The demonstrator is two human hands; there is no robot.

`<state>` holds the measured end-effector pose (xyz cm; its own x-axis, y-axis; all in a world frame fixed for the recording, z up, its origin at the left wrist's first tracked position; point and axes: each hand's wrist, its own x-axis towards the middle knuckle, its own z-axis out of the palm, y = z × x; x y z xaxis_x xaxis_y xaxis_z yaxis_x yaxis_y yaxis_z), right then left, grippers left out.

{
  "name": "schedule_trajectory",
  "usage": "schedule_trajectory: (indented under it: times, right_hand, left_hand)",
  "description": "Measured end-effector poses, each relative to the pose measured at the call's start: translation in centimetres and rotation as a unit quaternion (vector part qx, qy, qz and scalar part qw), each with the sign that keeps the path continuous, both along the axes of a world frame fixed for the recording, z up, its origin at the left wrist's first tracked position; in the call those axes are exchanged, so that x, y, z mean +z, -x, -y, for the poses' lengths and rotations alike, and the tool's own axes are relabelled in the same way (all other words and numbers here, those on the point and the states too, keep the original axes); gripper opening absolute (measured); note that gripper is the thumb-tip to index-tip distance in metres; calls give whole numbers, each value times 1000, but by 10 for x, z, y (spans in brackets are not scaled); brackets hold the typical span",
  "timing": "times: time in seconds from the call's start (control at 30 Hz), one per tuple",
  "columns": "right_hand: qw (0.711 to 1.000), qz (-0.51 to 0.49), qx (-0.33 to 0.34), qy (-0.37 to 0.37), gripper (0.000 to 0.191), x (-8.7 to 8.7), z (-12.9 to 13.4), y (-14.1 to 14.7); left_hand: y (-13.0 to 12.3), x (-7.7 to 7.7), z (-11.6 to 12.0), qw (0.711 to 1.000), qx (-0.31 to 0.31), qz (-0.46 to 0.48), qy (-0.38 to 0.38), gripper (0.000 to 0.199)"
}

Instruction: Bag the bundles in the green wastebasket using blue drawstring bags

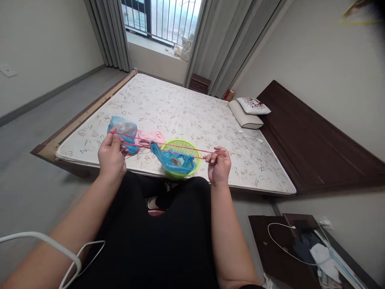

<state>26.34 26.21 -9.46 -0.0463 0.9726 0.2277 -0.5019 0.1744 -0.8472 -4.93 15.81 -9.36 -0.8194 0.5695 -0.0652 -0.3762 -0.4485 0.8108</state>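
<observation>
A red string (180,147) stretches in several strands between my two hands. My left hand (112,154) pinches its left end, in front of a blue plastic bag (124,127) lying on the mattress. At the other end, my right hand (219,164) has the string held between thumb and fingers. Between the hands, a second blue plastic bag (177,163) sits open in a yellow-green basket (197,153), and strands of the string pass by its rim. Something pale and brownish shows inside this bag, too unclear to name. Pink cloth (149,137) lies beside the basket.
The mattress (180,108) with printed letters spreads before me on a wooden bed frame (81,116). A patterned pillow (253,106) rests near the dark headboard (319,136). A nightstand (264,241) with cables stands at lower right. A white cable (45,239) crosses my left forearm.
</observation>
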Motion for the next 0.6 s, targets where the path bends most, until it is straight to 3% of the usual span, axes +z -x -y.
schedule_trajectory:
  times: [0.17, 0.33, 0.43, 0.6]
  right_hand:
    - [999, 31, 15, -1, 49, -7, 2, 0]
    - [996, 35, 83, 20, 50, -11, 4, -2]
    - [989, 53, 138, 7, 49, -14, 7, -7]
    - [953, 153, 259, -29, 34, -10, 13, -21]
  left_hand:
    - [3, -8, -5, 998, -8, 8, 59, 28]
    - [6, -13, -8, 993, 17, 24, 115, 27]
    - [11, -13, -7, 996, 11, 49, 80, 28]
    - [20, -12, 2, 991, -83, 107, 22, 40]
